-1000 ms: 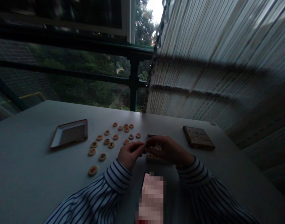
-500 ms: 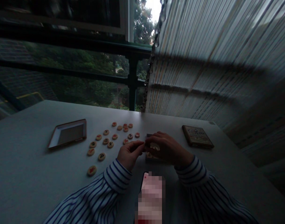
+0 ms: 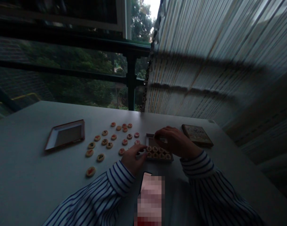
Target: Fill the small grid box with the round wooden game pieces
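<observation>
A shallow box (image 3: 146, 138) stands in front of me with round Xiangqi pieces (image 3: 155, 155) lined up in rows in its near part; its back part shows a bare floor. My left hand (image 3: 134, 159) is at the box's left edge, thumb and index finger apart, with nothing visible between them. Over the right side of the box hangs my right hand (image 3: 175, 141), fingers curled and pressed together; whether a piece is in them is hidden. Loose Xiangqi pieces (image 3: 104, 142) with red or black characters lie scattered to the left of the box.
An open box lid (image 3: 48, 142) lies at the far left of the white table (image 3: 28, 169). A flat wooden-looking case (image 3: 197, 135) rests at the right. Nearest me is a phone (image 3: 146, 174), partly blurred out. A curtain and a railing stand behind the table.
My hands were together over the box's left side and are now apart. The right hand has moved right, uncovering rows of pieces; the left thumb and index finger have spread.
</observation>
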A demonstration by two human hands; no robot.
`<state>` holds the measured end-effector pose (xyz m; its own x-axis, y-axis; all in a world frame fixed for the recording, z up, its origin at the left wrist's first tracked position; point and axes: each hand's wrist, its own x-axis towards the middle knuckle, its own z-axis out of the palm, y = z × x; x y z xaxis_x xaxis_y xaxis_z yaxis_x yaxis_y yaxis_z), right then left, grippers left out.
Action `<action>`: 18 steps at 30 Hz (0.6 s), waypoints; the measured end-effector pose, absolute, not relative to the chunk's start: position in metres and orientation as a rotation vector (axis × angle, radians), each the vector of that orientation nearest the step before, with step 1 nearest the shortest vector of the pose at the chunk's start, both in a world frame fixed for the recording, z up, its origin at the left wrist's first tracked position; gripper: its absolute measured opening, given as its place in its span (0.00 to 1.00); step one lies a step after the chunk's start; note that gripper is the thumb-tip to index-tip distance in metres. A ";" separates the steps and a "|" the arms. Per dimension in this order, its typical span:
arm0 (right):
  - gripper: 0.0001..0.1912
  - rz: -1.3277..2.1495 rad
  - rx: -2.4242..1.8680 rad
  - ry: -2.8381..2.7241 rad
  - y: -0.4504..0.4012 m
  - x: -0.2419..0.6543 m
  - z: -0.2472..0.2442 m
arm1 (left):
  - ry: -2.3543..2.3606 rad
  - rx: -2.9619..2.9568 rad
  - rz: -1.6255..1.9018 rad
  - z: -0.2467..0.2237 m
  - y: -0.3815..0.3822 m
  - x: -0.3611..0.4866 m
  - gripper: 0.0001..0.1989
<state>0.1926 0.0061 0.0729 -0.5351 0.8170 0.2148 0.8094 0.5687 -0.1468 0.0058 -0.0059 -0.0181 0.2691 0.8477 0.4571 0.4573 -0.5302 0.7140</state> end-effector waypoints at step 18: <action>0.13 0.033 -1.645 -2.652 0.019 0.211 0.062 | 1.074 2.363 1.072 -0.027 -0.004 0.006 0.14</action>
<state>0.2105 0.0191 0.0617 -0.4441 0.8959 0.0066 0.8955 0.4441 -0.0287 0.0062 -0.0038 -0.0266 0.4322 0.7508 0.4994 0.5009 -0.6604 0.5594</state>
